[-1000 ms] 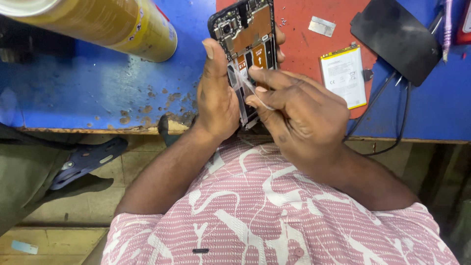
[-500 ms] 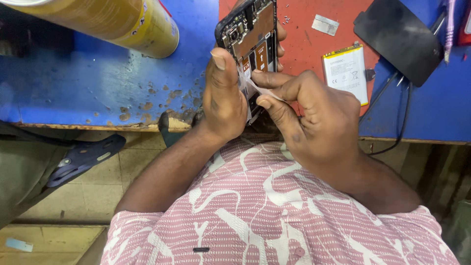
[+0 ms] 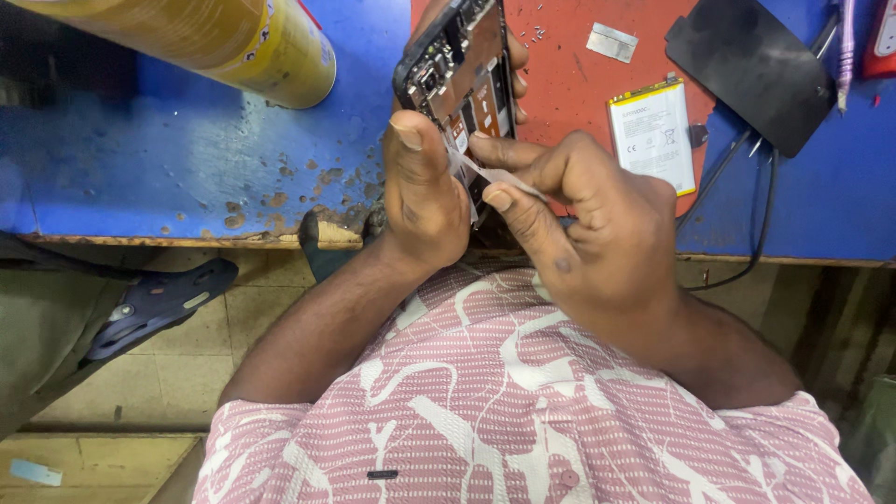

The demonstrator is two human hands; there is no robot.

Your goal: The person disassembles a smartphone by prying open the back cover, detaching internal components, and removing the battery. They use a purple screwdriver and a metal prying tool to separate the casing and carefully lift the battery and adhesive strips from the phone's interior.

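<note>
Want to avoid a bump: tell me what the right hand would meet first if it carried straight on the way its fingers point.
The right hand points left, pinching a pale strip. Straight on, it would likely meet the left hand's thumb and the opened phone; depth is unclear.

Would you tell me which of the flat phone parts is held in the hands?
The opened phone body, circuitry exposed; the white battery and black panel lie untouched.

I see soft, even light; my fingers (image 3: 523,177) are sharp, faint shadow below them (floor dim), slight blur at the edges.
</note>
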